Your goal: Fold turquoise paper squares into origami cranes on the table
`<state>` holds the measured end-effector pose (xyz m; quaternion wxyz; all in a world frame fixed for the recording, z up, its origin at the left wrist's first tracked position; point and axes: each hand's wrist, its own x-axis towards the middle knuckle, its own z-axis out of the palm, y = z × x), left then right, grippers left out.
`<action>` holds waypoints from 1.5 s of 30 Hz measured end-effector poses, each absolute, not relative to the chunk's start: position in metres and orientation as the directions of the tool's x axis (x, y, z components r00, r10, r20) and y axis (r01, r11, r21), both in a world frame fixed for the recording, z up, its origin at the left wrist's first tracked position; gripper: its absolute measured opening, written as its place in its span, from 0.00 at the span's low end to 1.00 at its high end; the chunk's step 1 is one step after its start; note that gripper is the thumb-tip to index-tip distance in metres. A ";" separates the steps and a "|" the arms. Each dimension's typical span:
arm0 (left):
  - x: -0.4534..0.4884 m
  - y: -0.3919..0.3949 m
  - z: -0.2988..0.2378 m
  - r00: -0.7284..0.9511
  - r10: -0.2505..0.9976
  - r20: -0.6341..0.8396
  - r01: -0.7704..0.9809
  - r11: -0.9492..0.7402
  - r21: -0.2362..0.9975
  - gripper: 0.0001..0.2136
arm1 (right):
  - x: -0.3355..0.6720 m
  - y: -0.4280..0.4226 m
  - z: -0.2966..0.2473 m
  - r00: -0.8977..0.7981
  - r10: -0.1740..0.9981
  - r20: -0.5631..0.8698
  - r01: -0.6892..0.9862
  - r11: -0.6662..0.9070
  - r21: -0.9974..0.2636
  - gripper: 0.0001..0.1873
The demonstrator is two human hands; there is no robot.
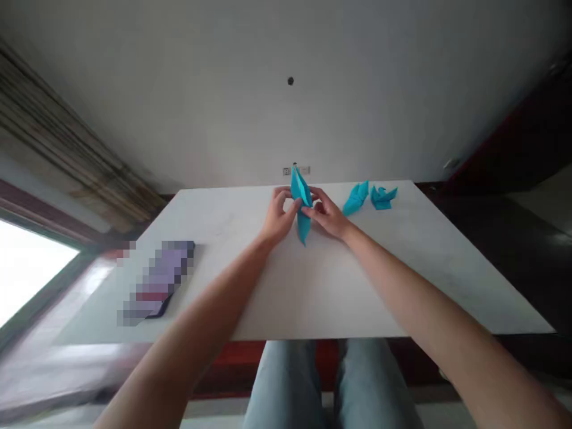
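Between my hands, a folded piece of blue paper (302,202) is held upright above the white table (286,298). Its pointed ends stick out above and below my fingers, and the upper part is spread into two layers. My left hand (280,217) pinches its left side with thumb and fingers. On the right side, my right hand (329,213) grips it in the same way, its thumb near the paper's middle. To the right of my right hand lie two blue origami pieces: a long folded one (356,198) and a small bird-like one (383,198).
A blurred-out, phone-like flat object (167,277) lies on the table's left side. The wall (286,119) with sockets rises behind the table's far edge. A curtain (67,131) hangs at the left, and my legs (286,381) are under the near edge.
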<state>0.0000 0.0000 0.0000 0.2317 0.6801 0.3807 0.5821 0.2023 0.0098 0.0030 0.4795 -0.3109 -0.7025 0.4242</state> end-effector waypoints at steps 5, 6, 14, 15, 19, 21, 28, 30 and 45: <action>-0.002 -0.001 0.000 0.118 0.871 0.476 0.250 -0.490 0.835 0.12 | 0.209 0.008 0.007 -0.401 0.810 0.429 0.043 0.484 -0.874 0.33; -0.002 -0.002 0.001 0.135 0.879 0.458 0.233 -0.477 0.847 0.13 | 0.209 0.007 0.008 -0.396 0.808 0.436 0.042 0.491 -0.870 0.33; 0.001 -0.008 0.008 0.162 0.910 0.382 0.219 -0.411 0.885 0.11 | 0.207 0.002 0.019 -0.407 0.861 0.305 -0.076 0.301 -0.951 0.29; 0.002 -0.008 0.008 0.163 0.912 0.376 0.219 -0.405 0.888 0.11 | 0.207 0.003 0.019 -0.389 0.875 0.288 -0.088 0.276 -0.957 0.29; 0.004 -0.007 0.008 0.181 0.915 0.360 0.132 -0.386 0.913 0.07 | 0.207 0.008 0.018 -0.302 0.920 0.250 -0.115 0.225 -0.967 0.30; 0.005 -0.006 0.007 0.183 0.926 0.330 0.085 -0.350 0.933 0.08 | 0.207 0.010 0.017 -0.263 0.936 0.235 -0.134 0.206 -0.969 0.31; 0.010 -0.007 0.005 0.069 0.963 0.262 -0.064 -0.258 0.964 0.17 | 0.209 0.014 0.011 -0.203 0.938 0.280 -0.055 0.275 -0.960 0.20; 0.012 -0.008 0.007 0.079 0.964 0.254 -0.106 -0.245 0.964 0.16 | 0.210 0.014 0.011 -0.195 0.932 0.306 -0.031 0.306 -0.951 0.20; 0.009 -0.003 0.005 0.111 0.969 0.221 -0.068 -0.215 0.974 0.07 | 0.209 0.015 0.011 -0.176 0.938 0.300 -0.097 0.286 -0.953 0.25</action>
